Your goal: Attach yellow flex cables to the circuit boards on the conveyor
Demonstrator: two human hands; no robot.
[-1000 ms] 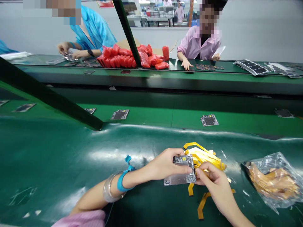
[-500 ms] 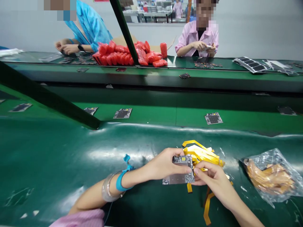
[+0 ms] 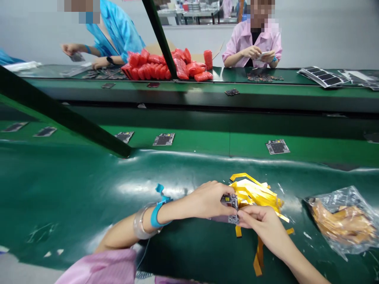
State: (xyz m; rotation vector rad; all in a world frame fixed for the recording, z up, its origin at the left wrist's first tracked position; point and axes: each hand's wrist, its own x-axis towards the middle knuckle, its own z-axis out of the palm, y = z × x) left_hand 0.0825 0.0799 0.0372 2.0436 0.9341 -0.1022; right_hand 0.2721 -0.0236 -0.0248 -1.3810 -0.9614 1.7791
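My left hand [image 3: 211, 201] grips a circuit board [image 3: 231, 200], dark grey with a yellow square on it, its thumb lying across the face. The fingers cover much of the board, which is tilted. My right hand [image 3: 260, 221] pinches at the board's right edge, thumb and forefinger together. Whether a thin cable is also between those fingertips is hidden. Just behind both hands lies a pile of yellow flex cables [image 3: 251, 191]; some cable ends stick out below my right hand. A blue wrist strap [image 3: 156, 213] and a clear bangle are on my left wrist.
A clear plastic bag of orange-brown flex cables [image 3: 343, 221] lies at right. More boards [image 3: 277, 146] rest on the green belt [image 3: 207, 142]. A dark post [image 3: 68, 114] slants in from the left. Beyond are red wrapped packs [image 3: 151, 67] and two co-workers.
The view has shifted slightly. My left hand has turned the board, so less of its face shows, and my right fingertips have closed in on its edge. The blue-sleeved co-worker has lifted a flat piece.
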